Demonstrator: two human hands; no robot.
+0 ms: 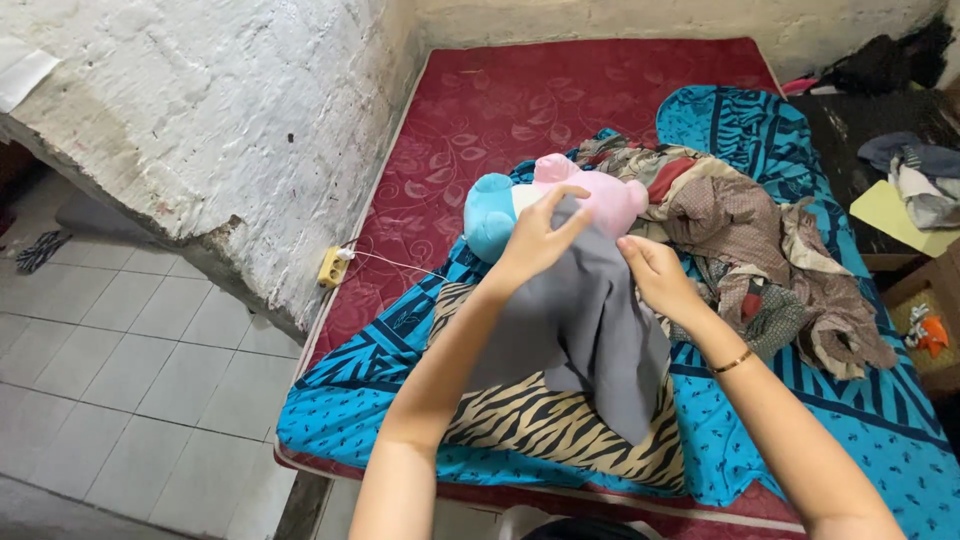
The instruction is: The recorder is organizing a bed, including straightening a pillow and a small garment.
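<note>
My left hand (pixel 535 240) and my right hand (pixel 655 275) both pinch the top edge of a grey cloth (pixel 590 330), which hangs down over a zebra-striped pillow (pixel 560 430). Just behind the cloth lies a pink and blue plush toy (pixel 500 205). All of it rests on a mattress covered partly by a blue patterned sheet (pixel 860 420). A thin bracelet (pixel 733 362) circles my right wrist.
A heap of crumpled brown and patterned clothes (pixel 770 260) lies to the right of the toy. The bare red mattress (pixel 500 110) stretches toward the back wall. A yellow power plug (pixel 331 266) sits by the white wall (pixel 200 120). Grey floor tiles (pixel 120 370) lie left.
</note>
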